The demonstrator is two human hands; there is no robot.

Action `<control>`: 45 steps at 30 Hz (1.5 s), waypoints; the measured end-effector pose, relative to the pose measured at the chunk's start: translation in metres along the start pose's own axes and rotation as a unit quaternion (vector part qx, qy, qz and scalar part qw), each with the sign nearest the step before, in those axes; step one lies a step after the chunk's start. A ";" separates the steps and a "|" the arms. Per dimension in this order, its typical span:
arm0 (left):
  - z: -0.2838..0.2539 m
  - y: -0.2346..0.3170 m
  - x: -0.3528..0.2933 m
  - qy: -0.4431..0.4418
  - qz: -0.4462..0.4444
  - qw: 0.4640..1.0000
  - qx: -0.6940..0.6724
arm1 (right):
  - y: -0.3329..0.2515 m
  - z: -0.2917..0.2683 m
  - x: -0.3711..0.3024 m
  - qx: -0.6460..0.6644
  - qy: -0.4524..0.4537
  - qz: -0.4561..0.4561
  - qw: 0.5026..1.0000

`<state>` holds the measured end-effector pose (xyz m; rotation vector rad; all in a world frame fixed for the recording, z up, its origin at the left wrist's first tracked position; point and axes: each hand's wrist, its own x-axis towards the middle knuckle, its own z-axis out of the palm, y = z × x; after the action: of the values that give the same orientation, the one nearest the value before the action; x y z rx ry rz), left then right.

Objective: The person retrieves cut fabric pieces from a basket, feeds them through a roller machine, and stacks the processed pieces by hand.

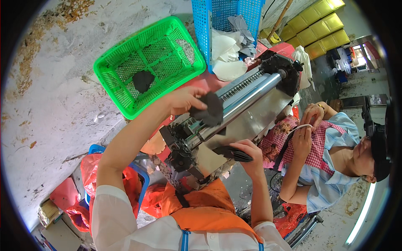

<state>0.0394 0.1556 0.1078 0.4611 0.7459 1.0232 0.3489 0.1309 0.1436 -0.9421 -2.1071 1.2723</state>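
Note:
My left hand [182, 99] pinches a dark grey piece of material [208, 109] at the rollers of a metal roller machine [240, 102]. Below the machine's slanted steel plate, my right hand [250, 154] grips a thin stack of black pieces [234, 153]. A green plastic basket [121, 90] lies to the left of the machine with one dark piece [143, 80] inside it.
A blue basket [205, 25] with white and grey cut pieces stands behind the machine. Another person [331, 150] sits to the right, hands on a white piece over checked cloth. Red bags [96, 175] lie at lower left. Yellow crates [318, 27] are stacked far right.

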 end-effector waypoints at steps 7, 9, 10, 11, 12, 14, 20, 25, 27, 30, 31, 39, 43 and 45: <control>-0.003 0.010 0.009 0.004 0.001 0.998 0.059 | 0.012 0.017 0.016 -0.113 0.122 -0.120 0.979; -0.007 0.005 0.001 -0.018 -0.016 0.998 0.051 | 0.003 -0.001 0.005 -0.039 0.035 -0.042 0.998; -0.010 -0.001 -0.003 -0.043 -0.034 0.998 0.042 | -0.004 -0.006 0.003 0.032 -0.052 0.039 0.997; -0.003 -0.009 0.003 -0.016 -0.052 0.994 0.100 | -0.008 -0.008 0.006 -0.018 -0.075 0.071 0.994; -0.003 -0.009 0.005 -0.018 -0.051 0.993 0.101 | -0.005 -0.003 0.008 -0.020 -0.073 0.070 0.995; -0.002 -0.005 0.009 0.052 -0.046 0.993 0.098 | 0.004 0.013 0.017 -0.251 0.051 -0.139 0.957; -0.009 0.000 -0.001 0.035 0.026 0.999 -0.033 | -0.008 0.003 0.005 0.026 0.048 -0.064 0.996; -0.014 -0.003 0.011 0.008 -0.081 0.993 0.091 | 0.011 0.018 0.016 -0.186 0.044 -0.060 0.980; -0.008 0.013 0.002 0.009 -0.008 0.999 0.031 | 0.017 0.024 0.019 -0.098 0.156 -0.092 0.979; -0.006 0.010 -0.013 -0.017 0.014 1.000 0.002 | 0.007 -0.005 -0.005 0.133 -0.025 0.072 0.988; -0.011 -0.002 -0.011 -0.001 -0.018 0.999 0.037 | 0.002 -0.008 -0.004 0.081 -0.085 0.084 0.990; 0.002 0.012 -0.008 0.026 0.050 0.998 -0.028 | 0.010 0.020 0.009 0.055 0.077 -0.114 0.989; -0.018 -0.012 -0.006 0.001 -0.091 0.993 0.079 | -0.010 0.000 0.003 -0.053 -0.067 0.026 0.996; -0.023 -0.006 -0.008 0.049 -0.058 0.992 0.105 | -0.004 0.005 -0.002 -0.098 -0.032 0.033 0.994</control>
<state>0.0237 0.1460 0.0913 0.5457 0.9630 0.8675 0.3456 0.1249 0.1445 -1.0742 -2.2999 1.1560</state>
